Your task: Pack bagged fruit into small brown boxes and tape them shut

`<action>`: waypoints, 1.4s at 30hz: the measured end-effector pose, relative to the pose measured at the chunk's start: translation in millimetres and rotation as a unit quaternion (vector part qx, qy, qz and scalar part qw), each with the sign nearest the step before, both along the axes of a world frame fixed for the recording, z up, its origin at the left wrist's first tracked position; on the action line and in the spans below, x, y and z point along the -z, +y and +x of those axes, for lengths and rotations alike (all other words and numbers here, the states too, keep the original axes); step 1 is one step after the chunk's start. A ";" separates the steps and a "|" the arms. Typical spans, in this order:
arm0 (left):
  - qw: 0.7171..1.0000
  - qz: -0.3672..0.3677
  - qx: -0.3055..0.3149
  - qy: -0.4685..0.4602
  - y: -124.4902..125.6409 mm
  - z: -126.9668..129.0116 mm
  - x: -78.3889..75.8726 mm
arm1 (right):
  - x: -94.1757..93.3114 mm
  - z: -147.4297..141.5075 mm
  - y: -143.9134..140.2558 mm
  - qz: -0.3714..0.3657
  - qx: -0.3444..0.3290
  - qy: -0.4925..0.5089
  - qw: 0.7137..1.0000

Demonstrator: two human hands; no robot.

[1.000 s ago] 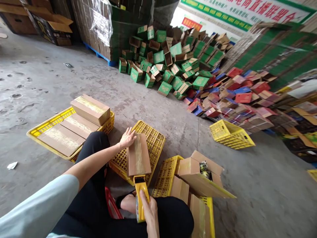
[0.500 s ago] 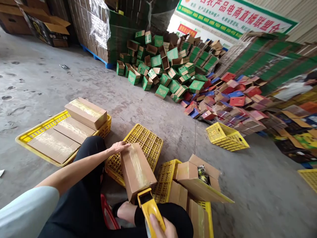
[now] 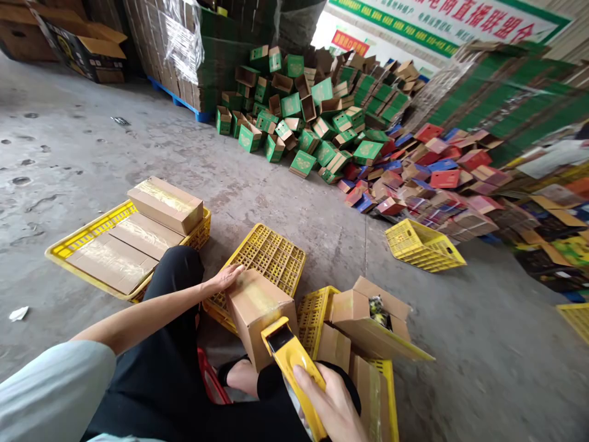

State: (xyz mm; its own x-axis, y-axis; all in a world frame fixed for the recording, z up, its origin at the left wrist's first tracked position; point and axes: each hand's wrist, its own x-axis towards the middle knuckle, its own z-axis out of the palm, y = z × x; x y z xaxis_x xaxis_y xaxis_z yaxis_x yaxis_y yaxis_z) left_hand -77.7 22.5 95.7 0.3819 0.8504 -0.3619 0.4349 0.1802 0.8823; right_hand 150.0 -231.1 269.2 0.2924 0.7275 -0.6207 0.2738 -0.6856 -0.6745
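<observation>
The left hand (image 3: 226, 278) lies flat and open-fingered on the far end of a brown cardboard box (image 3: 260, 313), steadying it; the box is tilted, its near end raised toward the camera, and it rests over an upturned yellow crate (image 3: 271, 255) on the concrete floor (image 3: 138, 153). The right hand (image 3: 334, 405) grips the handle of a yellow tape dispenser (image 3: 289, 362), whose head presses against the box's near top edge; the lower part of the dispenser and the tape roll are hidden behind the hand and cut off by the bottom of the frame, so how the tape runs cannot be made out. A glossy strip along the box's top looks like tape, though blur makes it uncertain. Just right of the box, an open carton (image 3: 368, 322) sits tilted in another yellow crate (image 3: 317, 313); something dark and yellowish shows inside it, too small to identify. To the left, a yellow tray (image 3: 69, 245) holds sealed brown boxes (image 3: 138, 236), partly covered by the person's black-clad knee. Farther off lie heaps of green boxes (image 3: 299, 116) and red and blue boxes (image 3: 427, 178).
</observation>
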 end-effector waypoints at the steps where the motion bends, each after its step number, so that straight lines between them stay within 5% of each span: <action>1: 1.000 0.022 -0.006 -0.011 2.1 2.7 -13.8 | 0.4 -4.5 7.7 0.009 -0.007 0.006 1.000; 6: 0.951 0.194 0.179 -0.158 -15.7 -2.6 -92.2 | 5.3 -22.6 52.7 0.051 -0.061 0.024 0.997; 9: 0.910 0.299 0.264 -0.111 -32.5 -16.4 -109.2 | 7.3 -26.7 78.6 0.073 -0.079 0.023 0.994; 14: 0.849 0.429 0.307 0.004 -28.6 -29.0 -87.1 | 6.1 -24.6 101.9 0.071 -0.088 0.046 0.993; 18: 0.831 0.468 0.299 0.028 -21.4 -26.2 -76.3 | 6.0 -21.7 102.3 0.063 -0.088 0.052 0.993; 30: 0.838 0.462 0.288 0.033 -22.5 -24.6 -77.6 | -1.0 -19.3 67.8 0.037 -0.050 0.050 0.997; 42: 0.776 0.517 0.356 0.068 -20.9 -21.4 -81.4 | 0.5 -18.1 50.9 0.056 0.005 0.061 0.997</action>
State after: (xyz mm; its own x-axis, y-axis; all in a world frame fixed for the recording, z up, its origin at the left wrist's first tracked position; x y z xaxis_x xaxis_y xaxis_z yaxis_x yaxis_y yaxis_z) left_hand -99.1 1.5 177.1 0.9057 0.3045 0.2949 0.2011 -0.9211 0.3334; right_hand 131.9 -180.2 268.7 0.2278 0.7915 -0.5671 0.1777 -0.6065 -0.7750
